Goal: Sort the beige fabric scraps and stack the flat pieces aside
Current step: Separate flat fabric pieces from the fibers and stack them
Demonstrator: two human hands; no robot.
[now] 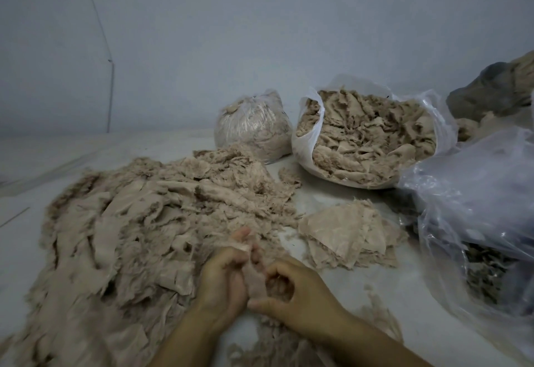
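A wide heap of beige fabric scraps (124, 228) covers the left and middle of the white floor. To its right lies a small stack of flat beige pieces (349, 236). At the heap's near edge my left hand (222, 277) and my right hand (291, 291) sit close together, both with curled fingers gripping one beige scrap (254, 277) between them. The scrap runs up past my left fingers. Both forearms come in from the bottom edge.
An open white plastic bag (306, 141) full of scraps stands at the back right, with a tied clear bag of fluff (251, 127) to its left. Clear plastic bags (474, 207) crowd the right side. A pale wall runs behind.
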